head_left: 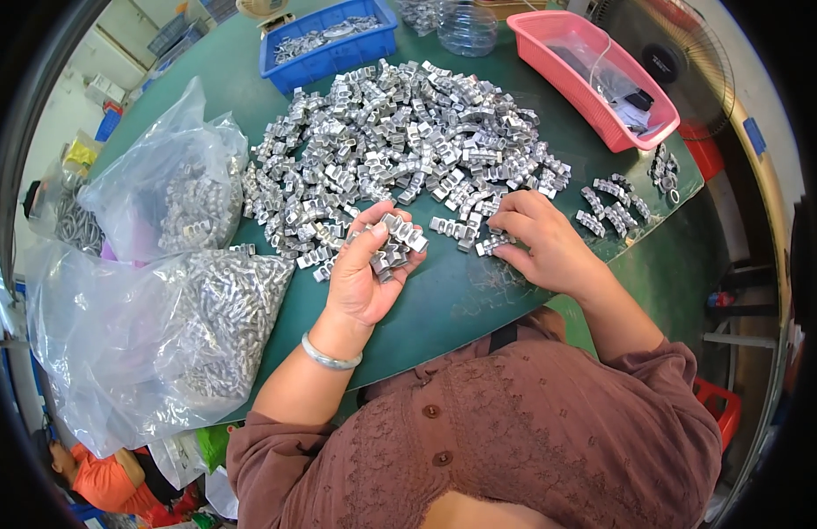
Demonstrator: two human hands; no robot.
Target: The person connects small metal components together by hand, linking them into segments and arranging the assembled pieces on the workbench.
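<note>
My left hand (371, 264) is closed around several small silvery metal parts (397, 245), held above the front of the green table. To its right, my right hand (541, 238) pinches a short row of the same metal parts (494, 242) at the table top, thumb and fingers on either side. Just beyond both hands spreads a large heap of these shiny, hollow, block-like parts (400, 132). A small cluster (457, 229) lies between my hands. My left wrist wears a pale bangle (331, 353).
Clear plastic bags (118, 335) full of metal parts stand at the left. A blue crate (331, 66) sits at the back, a pink basket (571, 84) at the back right near a fan (664, 62). Joined pieces (613, 207) lie by the right edge. A person in orange (109, 480) is lower left.
</note>
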